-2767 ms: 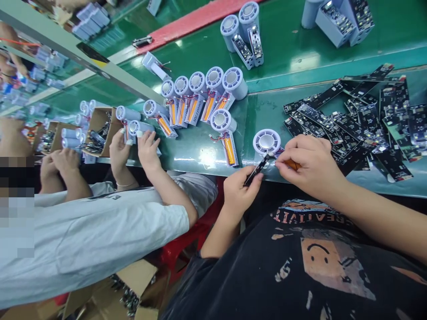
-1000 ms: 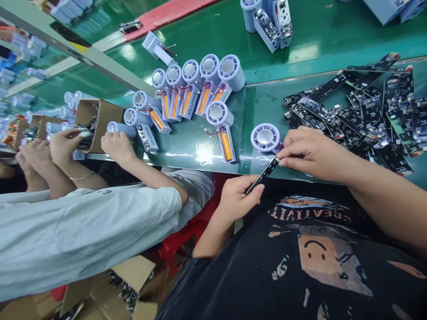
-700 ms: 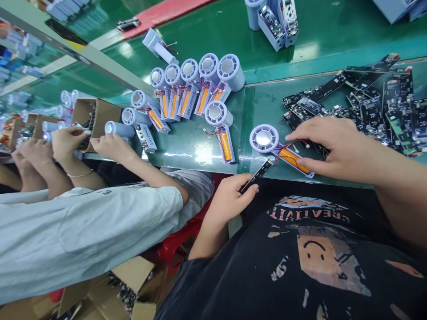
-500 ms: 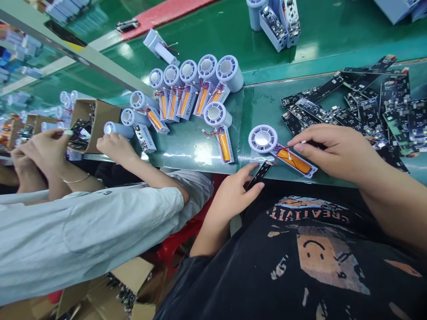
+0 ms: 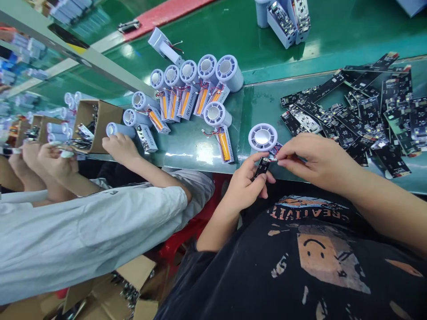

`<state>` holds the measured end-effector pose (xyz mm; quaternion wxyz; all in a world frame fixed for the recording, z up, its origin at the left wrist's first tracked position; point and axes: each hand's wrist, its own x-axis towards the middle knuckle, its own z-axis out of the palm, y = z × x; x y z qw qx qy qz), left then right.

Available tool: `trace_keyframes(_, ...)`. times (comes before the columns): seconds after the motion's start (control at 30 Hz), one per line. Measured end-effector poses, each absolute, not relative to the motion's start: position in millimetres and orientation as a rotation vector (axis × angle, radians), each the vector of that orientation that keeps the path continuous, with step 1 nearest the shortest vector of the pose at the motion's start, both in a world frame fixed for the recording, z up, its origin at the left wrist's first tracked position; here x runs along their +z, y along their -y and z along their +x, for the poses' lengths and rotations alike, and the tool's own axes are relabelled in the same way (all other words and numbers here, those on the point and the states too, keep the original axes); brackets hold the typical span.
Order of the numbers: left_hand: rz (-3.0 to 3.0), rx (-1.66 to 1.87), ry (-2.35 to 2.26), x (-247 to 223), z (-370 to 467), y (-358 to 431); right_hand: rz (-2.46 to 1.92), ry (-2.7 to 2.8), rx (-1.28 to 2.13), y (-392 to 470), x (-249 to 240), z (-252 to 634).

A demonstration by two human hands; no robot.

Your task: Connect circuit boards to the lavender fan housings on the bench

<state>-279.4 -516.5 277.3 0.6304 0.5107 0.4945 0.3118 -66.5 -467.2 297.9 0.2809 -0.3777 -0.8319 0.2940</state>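
Observation:
In my left hand [image 5: 246,184] a black circuit board [image 5: 262,167] is gripped between thumb and fingers, tilted up at the bench's front edge. My right hand [image 5: 315,158] pinches a thin wire connector [image 5: 273,158] at the board's upper end; the fingertips nearly meet my left hand there. Just behind them a lilac fan [image 5: 263,138] with a round silver hub lies on the bench, its handle mostly hidden by my right hand.
A heap of black circuit boards [image 5: 363,109] lies at right. Several lilac fans [image 5: 188,73] with orange batteries stand left of centre, one fan [image 5: 217,114] nearer me. At far left, a co-worker's hands [image 5: 122,149] work by a cardboard box [image 5: 103,122]. Assembled fans [image 5: 283,22] stand at the back.
My right hand has moved left from over the fan's battery to the board's end, bringing the wire connector there. My left hand has raised the board slightly and closed more around it.

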Motion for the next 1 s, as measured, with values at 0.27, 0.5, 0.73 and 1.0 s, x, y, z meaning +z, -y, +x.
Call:
trace_keyframes(0.27, 1.291, 0.756, -1.094, 277, -272, 524, -0.948, 2.243, 0.758, 470, 298, -68)
trace_keyframes(0.5, 1.454, 0.774, -1.161, 275, -268, 523, -0.994, 2.237, 0.728, 476, 290, -66)
trace_keyframes(0.73, 1.649, 0.799, -1.249, 278, -262, 521, -1.001, 2.290, 0.493, 481, 284, -64)
trace_keyframes(1.0, 1.528, 0.831, -1.250, 275, -263, 525, -1.085, 2.261, 0.261, 485, 286, -66)
